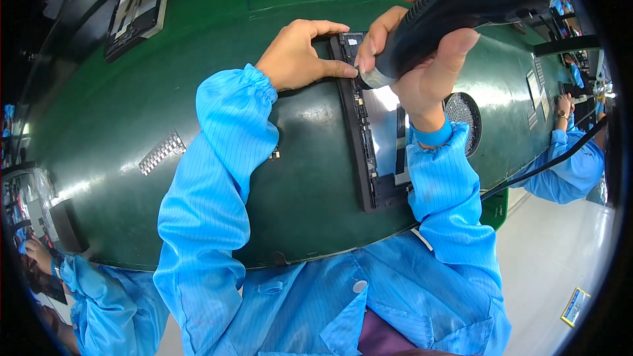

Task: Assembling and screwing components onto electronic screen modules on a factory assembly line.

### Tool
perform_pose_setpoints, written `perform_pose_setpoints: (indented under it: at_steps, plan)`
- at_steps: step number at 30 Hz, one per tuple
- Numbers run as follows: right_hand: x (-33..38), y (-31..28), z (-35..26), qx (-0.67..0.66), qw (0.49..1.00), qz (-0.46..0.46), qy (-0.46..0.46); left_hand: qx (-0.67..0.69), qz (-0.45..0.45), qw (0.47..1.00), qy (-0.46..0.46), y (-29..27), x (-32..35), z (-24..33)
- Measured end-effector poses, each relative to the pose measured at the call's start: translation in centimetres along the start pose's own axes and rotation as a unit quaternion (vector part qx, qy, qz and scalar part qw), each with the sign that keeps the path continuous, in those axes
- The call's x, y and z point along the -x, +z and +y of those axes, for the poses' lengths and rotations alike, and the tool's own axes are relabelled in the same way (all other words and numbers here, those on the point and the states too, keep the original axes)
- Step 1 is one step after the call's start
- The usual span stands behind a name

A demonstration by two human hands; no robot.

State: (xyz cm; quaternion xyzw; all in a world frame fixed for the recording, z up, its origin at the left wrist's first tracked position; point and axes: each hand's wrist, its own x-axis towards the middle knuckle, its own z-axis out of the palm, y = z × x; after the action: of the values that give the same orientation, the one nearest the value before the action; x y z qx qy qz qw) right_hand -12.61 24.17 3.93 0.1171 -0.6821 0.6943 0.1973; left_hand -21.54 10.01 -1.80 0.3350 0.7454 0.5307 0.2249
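A black power screwdriver [461, 10] is clamped in the right hand [422, 59], tip set on the black tray [366, 158] (top-left corner). The tray's edge is pinched by the left hand [297, 56]. A yellow-edged rectangular sign [575, 306] is seen on the floor, lower right.

I note an open device chassis [369, 151] lying on the belt [198, 46], right of centre. A round mesh disc [465, 122] sits just right of it; a metal strip [161, 152] lies well left. Another chassis [137, 12] rests behind, far left.

Green conveyor belt [99, 158], black open device [369, 151], metal strip [161, 152], another device [138, 10], round mesh disc [465, 118]
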Motion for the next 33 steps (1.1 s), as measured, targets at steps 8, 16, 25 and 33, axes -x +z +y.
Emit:
perform_pose_setpoints:
  at_steps: [8,16,25,33]
  plan:
    - [1.1,0.1,0.7,0.036,0.999,-0.002,-0.020,0.009,-0.015,0.999,-0.040,0.4,-0.3,-0.1]
    - [0.7,-0.6,1.0,0.033,0.999,0.014,-0.012,-0.008,-0.005,1.000,0.008,0.8,-1.4,-0.9]
    - [-0.6,-6.3,-2.0,-0.283,0.946,0.118,-0.109,-0.226,0.116,0.965,0.066,2.1,0.3,1.6]
    - [3.3,-15.7,-3.2,-0.003,0.990,0.031,-0.141,-0.236,-0.017,0.889,0.392,16.1,10.7,7.7]
